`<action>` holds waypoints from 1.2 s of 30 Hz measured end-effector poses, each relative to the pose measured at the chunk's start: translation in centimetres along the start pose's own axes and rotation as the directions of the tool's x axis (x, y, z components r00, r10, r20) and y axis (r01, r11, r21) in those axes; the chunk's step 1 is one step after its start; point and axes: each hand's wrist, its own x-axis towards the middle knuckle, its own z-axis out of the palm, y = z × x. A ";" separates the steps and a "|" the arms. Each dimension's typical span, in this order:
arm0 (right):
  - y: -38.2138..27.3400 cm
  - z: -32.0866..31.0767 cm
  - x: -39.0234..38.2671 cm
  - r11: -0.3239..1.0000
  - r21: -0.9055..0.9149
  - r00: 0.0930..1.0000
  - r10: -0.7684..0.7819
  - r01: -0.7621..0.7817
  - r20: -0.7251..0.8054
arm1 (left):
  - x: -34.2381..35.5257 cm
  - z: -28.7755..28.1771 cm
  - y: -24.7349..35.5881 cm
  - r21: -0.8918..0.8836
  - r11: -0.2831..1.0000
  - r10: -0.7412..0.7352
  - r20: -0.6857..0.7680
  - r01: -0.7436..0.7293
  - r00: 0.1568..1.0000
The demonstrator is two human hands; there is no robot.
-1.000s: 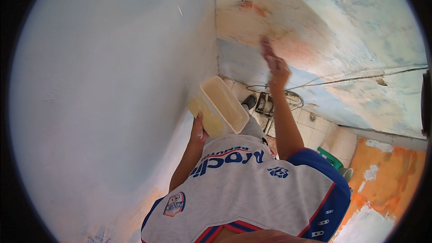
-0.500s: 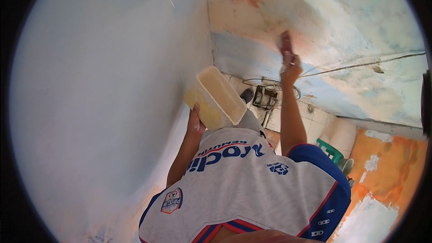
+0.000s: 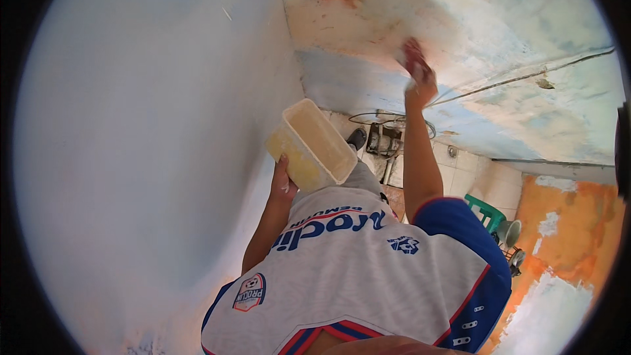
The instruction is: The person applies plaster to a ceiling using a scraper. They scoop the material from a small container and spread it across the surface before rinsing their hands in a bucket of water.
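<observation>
Tub [image 3: 297, 161]: pale, oblong, in front of the shirt [image 3: 355, 250] and near the left wall [image 3: 144, 125]; whether its far left edge touches that wall I cannot tell.
Tub rim: slants from far left to near right, the mouth in full view.
Left hand [image 3: 282, 181]: part-curled on the tub's left side, supporting it; some fingers are hidden.
Right hand [image 3: 422, 84]: blurred, closed around a red-brown tool [image 3: 413, 54]; exact finger spread unclear.
Tool: at the far wall [image 3: 348, 69]; contact is lost in blur.
Corner: wall edges meet left of the tool, a broad stretch of far wall between.
Cable [image 3: 526, 77]: runs along the far wall, right of the right hand.
Floor room: tiles [image 3: 470, 177] lie between the right forearm and the green stool [image 3: 485, 212].
Machine [image 3: 384, 139]: on the floor between tub and right forearm, just beside a shoe [image 3: 357, 138].
</observation>
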 end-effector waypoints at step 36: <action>-4.5 17.2 -6.8 0.965 -0.250 0.836 0.071 0.081 0.544 | -4.5 -1.9 0.3 -0.003 0.986 0.165 -0.150 -0.168 0.975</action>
